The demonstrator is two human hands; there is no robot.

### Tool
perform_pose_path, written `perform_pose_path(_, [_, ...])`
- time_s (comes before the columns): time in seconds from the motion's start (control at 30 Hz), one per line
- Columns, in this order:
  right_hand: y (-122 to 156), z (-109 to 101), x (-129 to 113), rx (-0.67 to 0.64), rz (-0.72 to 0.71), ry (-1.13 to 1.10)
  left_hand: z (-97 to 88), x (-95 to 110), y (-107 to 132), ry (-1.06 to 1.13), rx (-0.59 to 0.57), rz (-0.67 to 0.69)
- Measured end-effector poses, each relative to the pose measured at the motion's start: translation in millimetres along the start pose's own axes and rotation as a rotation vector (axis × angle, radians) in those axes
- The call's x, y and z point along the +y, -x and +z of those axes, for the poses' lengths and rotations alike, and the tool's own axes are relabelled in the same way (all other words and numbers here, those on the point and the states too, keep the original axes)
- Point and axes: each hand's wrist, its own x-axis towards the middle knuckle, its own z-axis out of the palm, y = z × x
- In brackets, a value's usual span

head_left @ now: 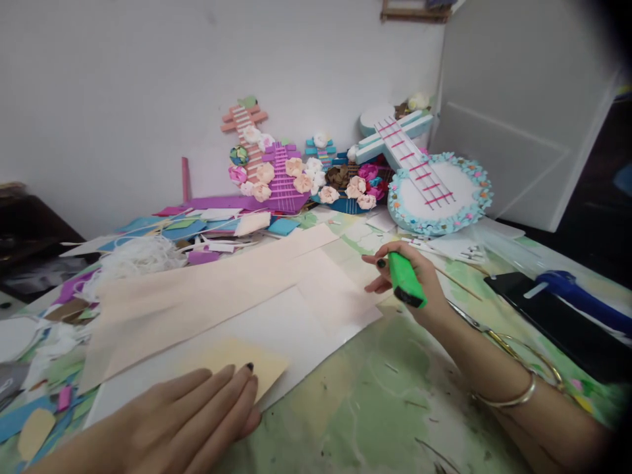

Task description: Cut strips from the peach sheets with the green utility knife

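Observation:
My left hand (pixel 187 411) lies flat with fingers stretched out, pressing on a small yellow paper piece (pixel 251 362) and the white sheet (pixel 276 326) under it. My right hand (pixel 407 280) is closed round a green utility knife (pixel 405 280), held at the right edge of a long pale peach sheet (pixel 212 289) that lies across the white one. A gold bangle (pixel 513 395) is on my right wrist.
Paper guitars with paper flowers (pixel 281 174) and a round white and blue one (pixel 437 191) lean against the wall. Coloured scraps (pixel 187 230) and white string (pixel 138 257) litter the left. Scissors (pixel 498 339), a black tablet (pixel 553 316) and a blue tool (pixel 577 293) lie right.

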Motion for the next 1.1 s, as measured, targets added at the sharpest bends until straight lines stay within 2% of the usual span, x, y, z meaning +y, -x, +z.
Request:
perform_pose_path(0.07, [9,9,-3,-0.141,0.071,-0.018,-8.5,-5,-24,-0.044,0.023,-0.026])
perform_pose_path(0.1, [14,14,-4,-0.227,0.101,-0.025,-11.8,-8,-38,-0.055,0.022,0.005])
perform_pose_path(0.2, [28,27,-4,-0.424,0.105,-0.033,-11.0,-19,-80,-0.053,-0.026,0.244])
perform_pose_path(0.27, [33,31,-2,-0.499,0.117,0.010,0.8,-27,-100,-0.097,0.038,0.364])
perform_pose_path(0.3, [34,32,0,-0.497,0.116,0.031,9.1,-31,-107,-0.133,0.155,0.367])
perform_pose_path(0.37, [34,32,2,-0.445,0.133,0.020,26.6,-34,-113,-0.164,0.332,0.475])
perform_pose_path(0.47, [30,28,5,-0.331,0.134,-0.014,45.6,-33,-113,-0.157,0.369,0.501])
perform_pose_path(0.6, [18,21,13,-0.190,0.027,0.067,58.8,-28,-104,-0.009,0.280,0.382])
perform_pose_path(0.7, [4,17,25,-0.153,-0.064,0.169,70.8,-22,-97,0.076,0.270,0.247])
perform_pose_path(0.8, [-8,19,36,-0.193,-0.146,0.271,81.9,-16,-94,0.120,0.275,0.122])
perform_pose_path(0.93, [-11,24,45,-0.280,-0.132,0.425,86.8,-13,-93,0.128,0.281,0.011])
perform_pose_path(1.0, [-10,25,46,-0.327,-0.127,0.510,88.2,-14,-92,0.117,0.237,-0.062])
perform_pose_path(1.1, [-9,24,46,-0.381,-0.135,0.599,92.9,-20,-89,0.058,0.090,-0.202])
